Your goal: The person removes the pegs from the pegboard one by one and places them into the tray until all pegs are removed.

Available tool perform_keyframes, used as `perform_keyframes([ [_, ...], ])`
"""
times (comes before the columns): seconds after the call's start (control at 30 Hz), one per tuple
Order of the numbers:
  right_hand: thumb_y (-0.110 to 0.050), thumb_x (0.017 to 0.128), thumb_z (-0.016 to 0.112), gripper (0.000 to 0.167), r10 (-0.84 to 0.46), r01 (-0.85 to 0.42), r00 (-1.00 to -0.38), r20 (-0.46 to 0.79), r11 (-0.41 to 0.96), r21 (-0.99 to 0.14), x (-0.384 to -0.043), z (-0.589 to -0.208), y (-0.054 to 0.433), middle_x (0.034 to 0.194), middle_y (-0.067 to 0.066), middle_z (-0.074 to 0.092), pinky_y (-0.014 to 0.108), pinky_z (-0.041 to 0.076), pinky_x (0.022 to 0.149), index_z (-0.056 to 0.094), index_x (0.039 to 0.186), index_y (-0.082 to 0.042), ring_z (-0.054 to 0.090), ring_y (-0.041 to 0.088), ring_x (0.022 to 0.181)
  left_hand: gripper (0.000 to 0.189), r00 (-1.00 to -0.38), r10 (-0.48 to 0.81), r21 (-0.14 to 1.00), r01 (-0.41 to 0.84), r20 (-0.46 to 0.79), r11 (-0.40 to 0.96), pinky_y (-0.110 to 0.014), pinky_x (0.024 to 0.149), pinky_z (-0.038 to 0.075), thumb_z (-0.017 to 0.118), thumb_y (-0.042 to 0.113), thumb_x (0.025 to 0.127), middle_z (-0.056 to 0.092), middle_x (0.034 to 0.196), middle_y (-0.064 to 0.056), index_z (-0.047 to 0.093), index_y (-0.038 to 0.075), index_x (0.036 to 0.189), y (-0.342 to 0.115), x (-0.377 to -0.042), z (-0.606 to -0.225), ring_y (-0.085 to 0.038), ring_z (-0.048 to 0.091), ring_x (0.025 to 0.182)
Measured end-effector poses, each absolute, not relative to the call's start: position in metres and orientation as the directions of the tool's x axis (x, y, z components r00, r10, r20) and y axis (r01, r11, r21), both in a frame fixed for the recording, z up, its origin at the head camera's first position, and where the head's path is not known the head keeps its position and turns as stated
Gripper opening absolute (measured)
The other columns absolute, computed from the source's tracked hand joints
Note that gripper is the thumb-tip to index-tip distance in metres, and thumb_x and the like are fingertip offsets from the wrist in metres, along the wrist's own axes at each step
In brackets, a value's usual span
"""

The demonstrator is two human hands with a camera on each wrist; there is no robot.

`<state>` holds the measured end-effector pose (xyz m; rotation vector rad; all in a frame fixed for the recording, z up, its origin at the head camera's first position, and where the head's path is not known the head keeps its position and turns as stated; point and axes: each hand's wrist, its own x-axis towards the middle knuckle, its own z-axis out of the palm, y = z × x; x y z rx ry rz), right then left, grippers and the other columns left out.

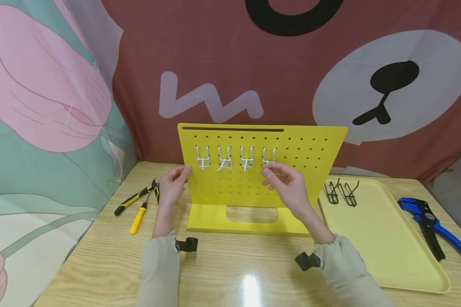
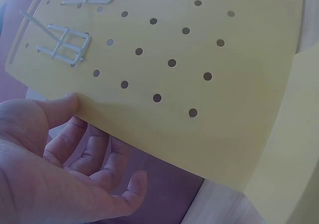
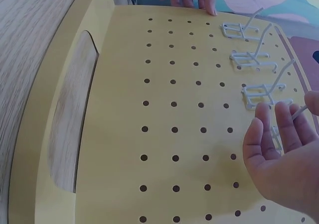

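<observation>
A yellow pegboard (image 1: 230, 183) stands upright on its base, with white wire hooks in a row across its upper left part. My left hand (image 1: 173, 183) grips the board's left edge; in the left wrist view the thumb (image 2: 65, 109) lies on the front face and the fingers reach behind. My right hand (image 1: 290, 185) is at the rightmost white hook (image 1: 269, 154). Its thumb and fingers pinch that hook's slanted prong (image 3: 299, 112), and they hide much of the hook. The leftmost hook (image 1: 202, 158) and its two neighbours hang untouched.
On the right, a pale yellow tray (image 1: 384, 247) carries two black wire hooks (image 1: 347, 194). Beyond it lies a blue-and-black hand tool (image 1: 426, 221). Left of the board are pliers (image 1: 134, 200) and a yellow-handled screwdriver (image 1: 139, 218). A printed cloth (image 1: 223, 55) hangs behind.
</observation>
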<state>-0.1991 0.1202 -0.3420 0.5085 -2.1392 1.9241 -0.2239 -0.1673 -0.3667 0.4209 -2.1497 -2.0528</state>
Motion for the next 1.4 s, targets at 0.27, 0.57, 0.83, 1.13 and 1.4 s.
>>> perform_keyframes([
  [0.27, -0.004, 0.094, 0.060, 0.024, -0.099, -0.399, -0.915, 0.392, 0.065, -0.915, -0.200, -0.343, 0.122, 0.105, 0.017, 0.068, 0.028, 0.054, 0.066, 0.062, 0.114, 0.009, 0.065, 0.013, 0.076, 0.041, -0.954, -0.290, 0.996, -0.088, -0.077, 0.023, -0.038, 0.091, 0.038, 0.062, 0.036, 0.094, 0.058, 0.116, -0.006, 0.062, 0.005, 0.122, -0.168, -0.224, -0.368, -0.020, 0.054, 0.102],
  [0.57, -0.008, 0.093, 0.063, 0.027, -0.133, -0.379, -0.920, 0.368, 0.070, -0.923, -0.197, -0.345, 0.126, 0.108, 0.012, 0.070, 0.029, 0.054, 0.072, 0.064, 0.116, 0.006, 0.067, 0.014, 0.086, 0.043, -0.957, -0.278, 0.996, -0.092, -0.085, 0.012, -0.044, 0.098, 0.037, 0.061, 0.036, 0.094, 0.057, 0.120, -0.008, 0.061, 0.004, 0.123, -0.168, -0.224, -0.367, -0.023, 0.053, 0.107],
  [0.83, -0.008, 0.091, 0.065, 0.028, -0.165, -0.361, -0.925, 0.342, 0.100, -0.927, -0.196, -0.345, 0.127, 0.110, 0.018, 0.067, 0.030, 0.052, 0.083, 0.064, 0.116, 0.005, 0.066, 0.026, 0.098, 0.041, -0.955, -0.283, 0.995, -0.098, -0.090, 0.013, -0.043, 0.096, 0.037, 0.061, 0.035, 0.094, 0.056, 0.119, -0.008, 0.061, 0.005, 0.122, -0.168, -0.225, -0.368, -0.023, 0.053, 0.105],
  [1.13, -0.010, 0.092, 0.065, 0.030, -0.206, -0.343, -0.927, 0.314, 0.126, -0.931, -0.193, -0.346, 0.128, 0.111, 0.022, 0.066, 0.030, 0.053, 0.081, 0.063, 0.117, 0.006, 0.067, 0.020, 0.095, 0.043, -0.957, -0.275, 0.995, -0.100, -0.093, 0.012, -0.045, 0.100, 0.035, 0.061, 0.035, 0.094, 0.056, 0.124, -0.009, 0.060, 0.005, 0.125, -0.168, -0.223, -0.367, -0.025, 0.053, 0.109],
  [1.4, -0.014, 0.095, 0.062, 0.031, -0.260, -0.327, -0.919, 0.295, 0.088, -0.941, -0.183, -0.337, 0.133, 0.108, 0.013, 0.069, 0.031, 0.054, 0.077, 0.061, 0.117, 0.007, 0.068, 0.016, 0.088, 0.041, -0.954, -0.288, 0.996, -0.089, -0.082, 0.012, -0.043, 0.099, 0.036, 0.062, 0.033, 0.094, 0.057, 0.121, -0.009, 0.061, 0.004, 0.123, -0.168, -0.224, -0.368, -0.024, 0.054, 0.105],
])
